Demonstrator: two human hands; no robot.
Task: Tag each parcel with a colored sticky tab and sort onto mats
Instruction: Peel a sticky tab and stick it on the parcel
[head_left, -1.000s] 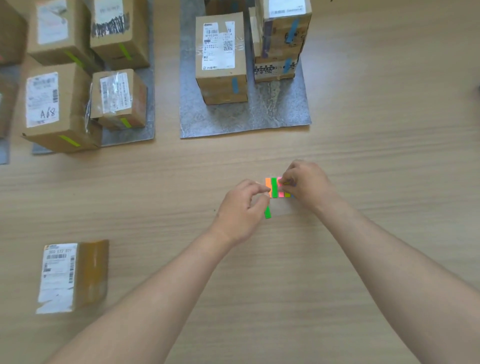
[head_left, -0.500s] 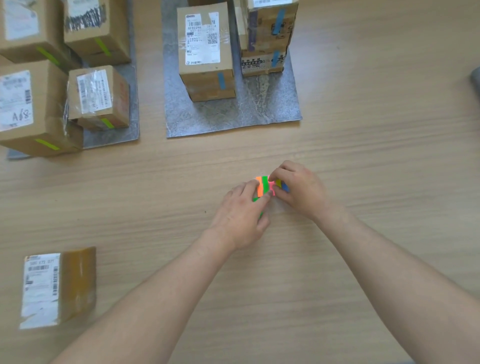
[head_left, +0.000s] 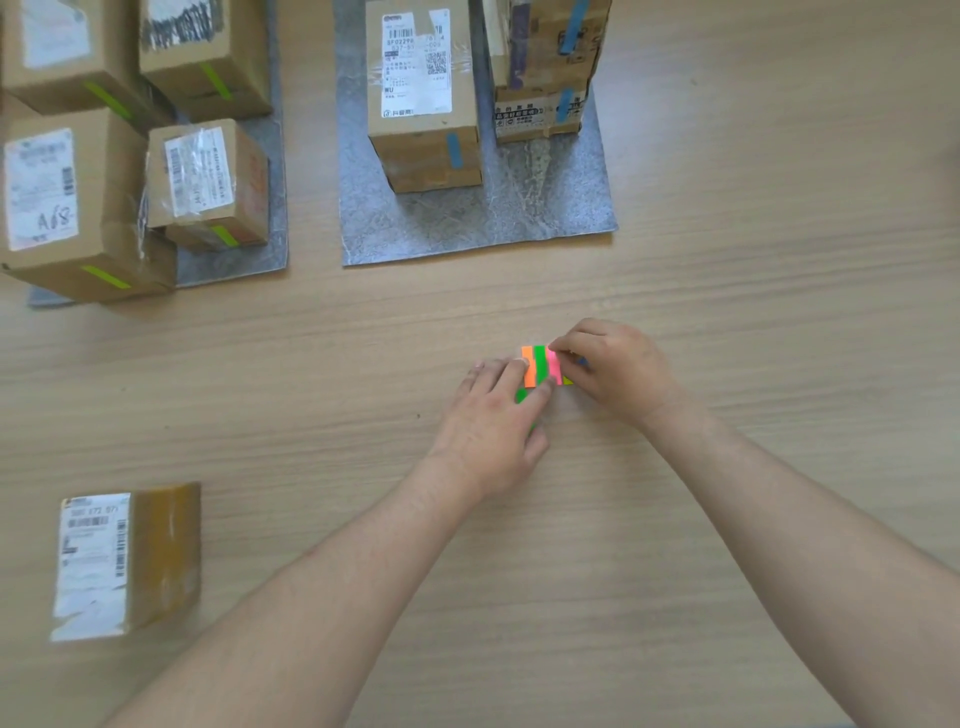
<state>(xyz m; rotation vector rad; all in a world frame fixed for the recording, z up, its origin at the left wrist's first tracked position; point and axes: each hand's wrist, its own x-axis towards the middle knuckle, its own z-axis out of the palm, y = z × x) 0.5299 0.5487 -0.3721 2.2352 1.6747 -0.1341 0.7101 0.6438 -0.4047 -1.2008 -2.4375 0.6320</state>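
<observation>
A sticky tab pad with orange, green and pink strips lies on the wooden table at centre. My right hand pinches its right side and covers the yellow and blue strips. My left hand lies over the pad's left edge, its index fingertip on the orange strip. A loose green tab shows between its fingers and thumb, mostly hidden. An untagged parcel with a white label lies flat at the lower left, away from both hands.
A grey mat at the back left holds several parcels with green tabs. A second grey mat at back centre holds parcels with blue tabs. Bare wood stretches to the right.
My left hand has slid forward over the pad, so the green tab that hung below its fingers is now mostly covered. My right hand has stayed on the pad.
</observation>
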